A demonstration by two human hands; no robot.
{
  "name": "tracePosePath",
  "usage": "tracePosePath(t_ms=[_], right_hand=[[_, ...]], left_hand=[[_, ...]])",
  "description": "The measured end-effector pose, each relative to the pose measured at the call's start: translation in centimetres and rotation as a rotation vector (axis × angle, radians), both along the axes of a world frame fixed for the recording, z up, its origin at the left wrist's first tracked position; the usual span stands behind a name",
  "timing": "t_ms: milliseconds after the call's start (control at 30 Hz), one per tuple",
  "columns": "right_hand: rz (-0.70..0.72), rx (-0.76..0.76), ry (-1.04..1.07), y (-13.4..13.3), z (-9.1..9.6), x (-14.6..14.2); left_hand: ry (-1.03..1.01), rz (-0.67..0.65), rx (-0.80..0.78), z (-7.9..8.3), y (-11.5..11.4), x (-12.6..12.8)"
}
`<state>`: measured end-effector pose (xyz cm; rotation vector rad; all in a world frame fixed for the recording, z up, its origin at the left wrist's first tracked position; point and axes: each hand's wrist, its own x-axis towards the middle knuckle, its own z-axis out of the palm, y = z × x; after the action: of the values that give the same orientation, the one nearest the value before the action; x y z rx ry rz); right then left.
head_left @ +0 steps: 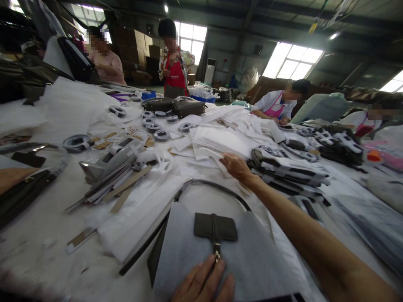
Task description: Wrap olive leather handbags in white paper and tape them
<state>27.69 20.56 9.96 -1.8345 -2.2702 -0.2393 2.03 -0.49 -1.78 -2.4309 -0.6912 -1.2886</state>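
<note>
A handbag lies in front of me with a pale grey sheet [252,251] over its body. Its dark strap [220,184] arches at the top, and a dark flap tab [225,227] with a metal clasp [217,251] rests on the sheet. My left hand [203,282] lies over the bag with fingers extended, fingertips touching beside the clasp. My right hand [235,167] reaches forward to a pile of white paper sheets [220,140]. Its fingers are bent together at the edge of a sheet and appear to pinch it.
Left of the bag are grey pieces and strips [116,163]; coiled straps [153,126] lie behind. Stacked dark straps [289,167] sit right. A co-worker's hand [14,178] touches a dark bag [28,193] at far left. Several people work around the table, one in a red apron [176,77].
</note>
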Motion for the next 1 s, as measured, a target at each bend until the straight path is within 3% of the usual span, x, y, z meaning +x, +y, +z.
tracePosePath(t_ms=[100,200,267,400,500,633,767,1000], right_hand=[[0.04,0.084,0.107,-5.5,3.8,-2.5],[0.131,-0.022,0.06,-12.5,6.0,-5.8],[0.182,-0.102,-0.002,-16.9,5.5,-8.0],[0.208,-0.182,-0.052,-22.9,1.0,-10.6],[0.255,-0.157,0.006,-24.3,-1.7,-10.0],[0.339,-0.222,0.066,-24.2,-2.1,-7.5],[0.273,-0.214,0.03,-24.7,-2.6,-6.9],[0.132,-0.046,-0.08,-27.1,-3.7,-9.4]], left_hand=[[0.057,-0.081,-0.15,1.8,-0.6,-0.6],[0.075,-0.142,-0.254,2.7,-1.2,-1.0],[0.073,-0.168,-0.271,2.6,-1.4,-1.1],[0.078,-0.174,-0.279,1.8,-1.7,-1.1],[0.1,-0.154,-0.261,1.8,-1.8,-1.2],[0.147,-0.151,-0.26,2.2,-1.8,-1.3],[0.187,-0.15,-0.271,2.5,-1.9,-1.4],[0.163,-0.145,-0.234,2.2,-1.8,-1.5]])
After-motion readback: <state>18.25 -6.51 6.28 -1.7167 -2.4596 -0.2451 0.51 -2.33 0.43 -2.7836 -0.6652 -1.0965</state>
